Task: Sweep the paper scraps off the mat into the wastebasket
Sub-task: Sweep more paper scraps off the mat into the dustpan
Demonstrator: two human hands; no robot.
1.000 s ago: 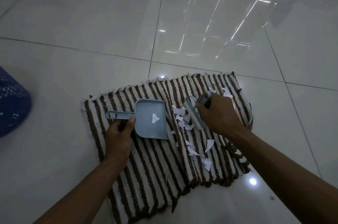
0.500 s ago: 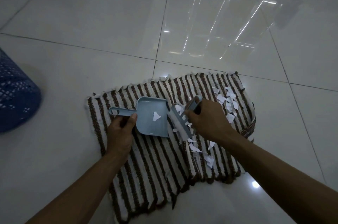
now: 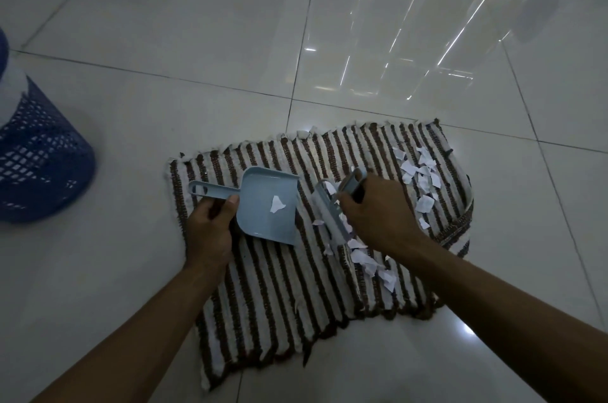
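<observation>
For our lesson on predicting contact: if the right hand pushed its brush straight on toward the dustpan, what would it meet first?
Probably the loose white paper scrap just left of the right hand's pale blue hand brush, then the pale blue plastic dustpan's open lip. Depth is uncertain.

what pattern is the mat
Brown and white stripes on the mat, clearest in the head view.

The floor (image 3: 197,24) was of large pale tiles, smooth and highly glossy, and threw back sharp light reflections. The mat (image 3: 273,297) was woven cloth, coarse and ribbed, matt, with frayed edges. The dustpan (image 3: 263,185) and brush (image 3: 329,215) appeared to be smooth moulded plastic with a low sheen. The paper scraps (image 3: 424,178) were thin, matt and ragged-edged. The wastebasket (image 3: 42,165) was lattice-moulded plastic.
</observation>
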